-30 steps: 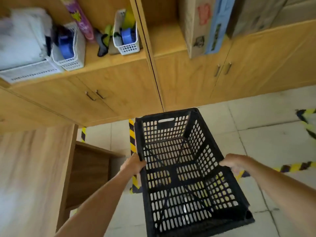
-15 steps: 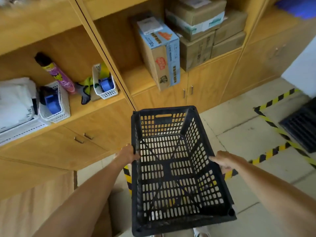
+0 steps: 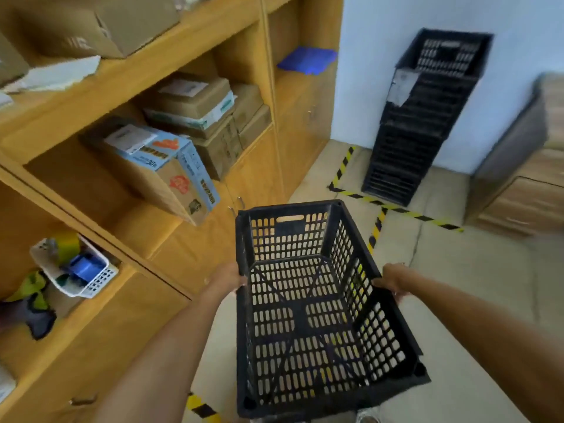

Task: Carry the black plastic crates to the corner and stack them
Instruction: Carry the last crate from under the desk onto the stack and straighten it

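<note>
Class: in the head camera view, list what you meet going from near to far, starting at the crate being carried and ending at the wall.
Carried crate → yellow-and-black floor tape → stack of black crates → pale wall.

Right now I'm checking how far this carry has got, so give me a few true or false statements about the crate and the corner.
1. Both hands hold the carried crate by its long sides, left hand and right hand. True.
2. The carried crate holds boxes. False: it is empty.
3. A stack of black crates stands against the white wall. True.
4. The carried crate already sits on that stack. False: it is in the hands, apart from the stack.
5. Yellow and black floor tape runs before the stack. True.
</note>
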Demonstrator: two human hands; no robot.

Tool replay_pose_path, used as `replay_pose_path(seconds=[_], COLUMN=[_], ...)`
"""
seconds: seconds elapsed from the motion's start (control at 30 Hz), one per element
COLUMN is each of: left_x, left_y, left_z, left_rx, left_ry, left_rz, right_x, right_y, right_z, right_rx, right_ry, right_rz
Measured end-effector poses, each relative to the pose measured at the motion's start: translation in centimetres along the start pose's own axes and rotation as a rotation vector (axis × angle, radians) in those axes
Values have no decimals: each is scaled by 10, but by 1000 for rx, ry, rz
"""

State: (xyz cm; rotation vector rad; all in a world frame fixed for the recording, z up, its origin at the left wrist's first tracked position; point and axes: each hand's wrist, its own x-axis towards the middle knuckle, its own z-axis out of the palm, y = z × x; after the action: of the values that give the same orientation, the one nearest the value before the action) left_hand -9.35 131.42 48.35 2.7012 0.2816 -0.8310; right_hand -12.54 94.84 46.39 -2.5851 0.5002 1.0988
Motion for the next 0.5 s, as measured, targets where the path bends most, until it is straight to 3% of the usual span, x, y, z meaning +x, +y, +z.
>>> replay_pose_path(seconds=[0.2, 0.5], left_x=[5, -14], left_y=[112, 305], left_z=[-2, 35], left_rx=[83, 213], left_ry=[-26, 39], left_rz=[218, 395], right_x=[-21, -15], right_y=[90, 260], right_z=[-9, -55], right_rx=[93, 164], right_ry=[43, 138], right_rz=[120, 197])
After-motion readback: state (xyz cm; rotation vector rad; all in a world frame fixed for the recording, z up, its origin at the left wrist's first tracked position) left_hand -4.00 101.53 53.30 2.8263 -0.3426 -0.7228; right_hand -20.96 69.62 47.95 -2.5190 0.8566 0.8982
